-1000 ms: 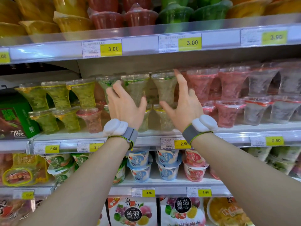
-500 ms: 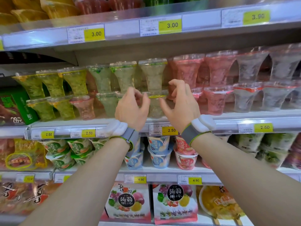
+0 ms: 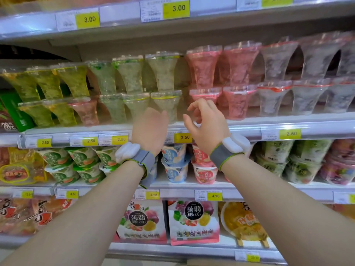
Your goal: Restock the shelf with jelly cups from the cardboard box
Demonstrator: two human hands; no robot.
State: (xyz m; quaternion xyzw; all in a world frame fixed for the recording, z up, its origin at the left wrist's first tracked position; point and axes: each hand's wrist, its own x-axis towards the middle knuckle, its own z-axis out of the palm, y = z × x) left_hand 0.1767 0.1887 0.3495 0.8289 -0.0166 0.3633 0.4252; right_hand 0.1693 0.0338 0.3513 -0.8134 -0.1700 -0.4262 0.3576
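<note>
Because the jelly cups (image 3: 163, 73) stand two tiers high on the shelf (image 3: 249, 129), grouped by colour, the stacks probably need steadying. The left hand (image 3: 148, 129) and right hand (image 3: 204, 127) flank a pale green lower cup (image 3: 166, 104). The right fingers (image 3: 194, 106) curl loosely, holding nothing. The left fingers are hidden, so I cannot tell. No cardboard box is in view.

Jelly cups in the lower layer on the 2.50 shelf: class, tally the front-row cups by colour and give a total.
Yellow-green cups: 2
Pale green cups: 3
Pink cups: 3
Clear cups: 3
Total: 11
</note>
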